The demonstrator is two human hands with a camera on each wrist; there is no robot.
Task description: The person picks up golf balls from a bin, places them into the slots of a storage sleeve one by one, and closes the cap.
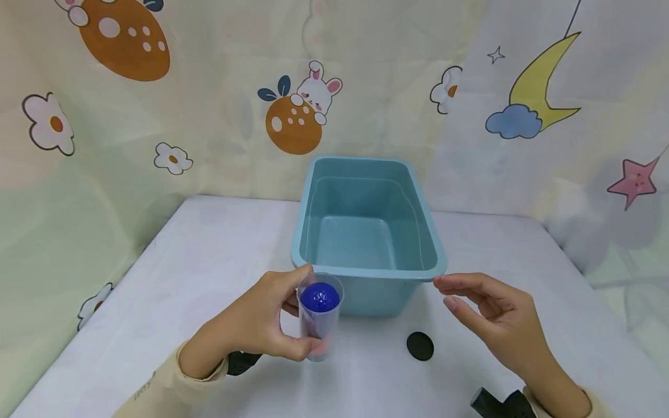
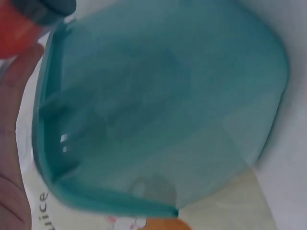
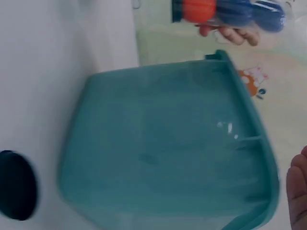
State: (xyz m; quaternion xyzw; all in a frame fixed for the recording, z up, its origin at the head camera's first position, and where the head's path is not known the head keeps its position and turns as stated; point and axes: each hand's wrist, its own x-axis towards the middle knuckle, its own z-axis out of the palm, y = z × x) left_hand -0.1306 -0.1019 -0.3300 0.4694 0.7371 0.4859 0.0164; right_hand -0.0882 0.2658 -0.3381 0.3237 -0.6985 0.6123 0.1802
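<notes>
My left hand [image 1: 261, 316] grips a clear plastic tube [image 1: 325, 325] upright between thumb and fingers, in front of a light blue plastic tub [image 1: 366, 272]. A shiny blue ball [image 1: 320, 297] sits at the tube's top. The right wrist view shows two blue balls [image 3: 234, 12] and a red ball [image 3: 199, 9] stacked inside, above a dark end piece [image 3: 177, 9]. My right hand [image 1: 502, 319] hovers by the tub's front right corner, fingers relaxed and holding nothing. A round black disc [image 1: 420, 346] lies on the table between the hands.
The tub stands toward the back of a white-covered table [image 1: 230, 244]. Behind it hangs a patterned cloth [image 1: 387, 87] printed with rabbits, flowers and a moon. Black wrist devices [image 1: 496, 403] show at both wrists.
</notes>
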